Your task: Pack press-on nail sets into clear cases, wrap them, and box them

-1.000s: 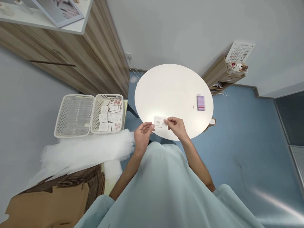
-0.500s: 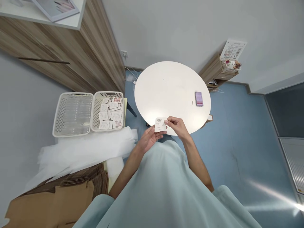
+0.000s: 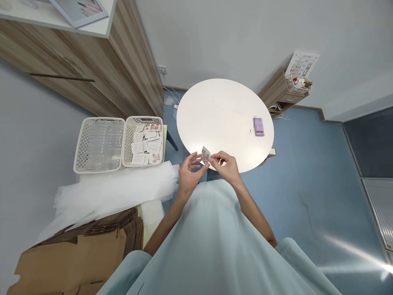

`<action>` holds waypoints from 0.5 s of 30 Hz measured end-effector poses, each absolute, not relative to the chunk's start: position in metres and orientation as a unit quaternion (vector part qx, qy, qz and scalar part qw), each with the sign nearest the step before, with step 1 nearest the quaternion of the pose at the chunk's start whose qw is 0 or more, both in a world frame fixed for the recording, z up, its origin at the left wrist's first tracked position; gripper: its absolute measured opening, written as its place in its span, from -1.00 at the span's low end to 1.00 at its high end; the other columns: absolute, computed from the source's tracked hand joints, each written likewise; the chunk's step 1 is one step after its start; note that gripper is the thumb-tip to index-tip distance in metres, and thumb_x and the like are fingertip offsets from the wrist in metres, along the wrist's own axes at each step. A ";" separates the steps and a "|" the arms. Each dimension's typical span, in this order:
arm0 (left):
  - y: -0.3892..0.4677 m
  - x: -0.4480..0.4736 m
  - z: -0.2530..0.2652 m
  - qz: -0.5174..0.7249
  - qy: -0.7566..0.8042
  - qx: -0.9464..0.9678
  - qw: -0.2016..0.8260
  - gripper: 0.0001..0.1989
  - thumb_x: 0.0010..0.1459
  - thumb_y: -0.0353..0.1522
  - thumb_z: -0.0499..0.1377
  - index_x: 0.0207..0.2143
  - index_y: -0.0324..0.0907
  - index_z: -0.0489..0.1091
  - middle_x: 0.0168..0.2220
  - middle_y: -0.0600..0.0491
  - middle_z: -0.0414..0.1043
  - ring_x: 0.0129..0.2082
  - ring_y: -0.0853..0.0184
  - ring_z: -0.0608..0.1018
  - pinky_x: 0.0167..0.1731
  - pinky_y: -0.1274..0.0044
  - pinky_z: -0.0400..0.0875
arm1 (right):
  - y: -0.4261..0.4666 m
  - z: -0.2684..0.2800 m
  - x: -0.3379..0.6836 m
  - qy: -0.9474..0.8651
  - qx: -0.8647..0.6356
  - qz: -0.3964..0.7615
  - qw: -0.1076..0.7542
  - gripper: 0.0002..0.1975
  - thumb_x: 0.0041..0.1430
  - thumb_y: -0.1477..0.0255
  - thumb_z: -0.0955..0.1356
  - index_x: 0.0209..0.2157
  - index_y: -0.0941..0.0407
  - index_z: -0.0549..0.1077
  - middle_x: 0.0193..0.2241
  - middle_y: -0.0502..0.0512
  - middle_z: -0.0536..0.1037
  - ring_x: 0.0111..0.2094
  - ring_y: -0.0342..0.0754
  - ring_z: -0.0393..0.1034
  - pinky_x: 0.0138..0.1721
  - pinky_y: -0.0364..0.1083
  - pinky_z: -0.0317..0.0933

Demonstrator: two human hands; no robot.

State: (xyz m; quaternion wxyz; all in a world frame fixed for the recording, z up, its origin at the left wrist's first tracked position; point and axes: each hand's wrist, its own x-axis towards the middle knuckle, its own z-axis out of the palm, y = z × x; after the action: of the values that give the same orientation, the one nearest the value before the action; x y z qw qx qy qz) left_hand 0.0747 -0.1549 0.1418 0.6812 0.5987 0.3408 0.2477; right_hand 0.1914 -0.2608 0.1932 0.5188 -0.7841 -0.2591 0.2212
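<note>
A small printed card (image 3: 205, 155) is held up over the near edge of the white oval table (image 3: 224, 119). Its reddish patterned face shows, and it stands tilted. My right hand (image 3: 225, 166) pinches its right edge between thumb and fingers. At the card's lower left, my left hand (image 3: 189, 172) steadies it, thumb at the bottom corner and spread fingertips by the left edge. Similar cards lie loose in a white perforated basket (image 3: 130, 135) to the left.
Beside that basket stands another white basket (image 3: 78, 151) with clear plastic pieces. White wrapping sheets (image 3: 116, 188) and flattened cardboard boxes (image 3: 67, 262) lie nearer me. A purple pack (image 3: 258, 126) rests on the table's right side. A wooden cabinet (image 3: 129, 61) rises at the left.
The card has been turned from its white text side to its patterned side and tilted. My left fingers have spread and shifted up. The view has moved slightly.
</note>
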 end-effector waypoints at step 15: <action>-0.140 0.072 0.149 0.165 0.361 0.486 0.778 -0.44 0.01 -0.06 0.50 -0.04 -0.22 0.60 -0.18 -0.09 0.67 -0.28 0.25 0.67 -0.27 0.45 0.53 | -0.276 0.183 0.214 -0.200 -0.786 0.251 0.528 -0.70 0.14 0.14 0.42 -0.44 0.09 0.57 -0.42 0.03 0.55 -0.44 -0.10 0.28 -0.38 -0.08 0.20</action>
State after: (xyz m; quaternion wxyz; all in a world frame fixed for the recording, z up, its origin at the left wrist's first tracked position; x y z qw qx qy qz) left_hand 0.0715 -0.1397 0.1486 0.7785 0.4860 0.3614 0.1647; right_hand 0.2142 -0.2757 0.1832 0.5280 -0.7863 -0.1998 0.2511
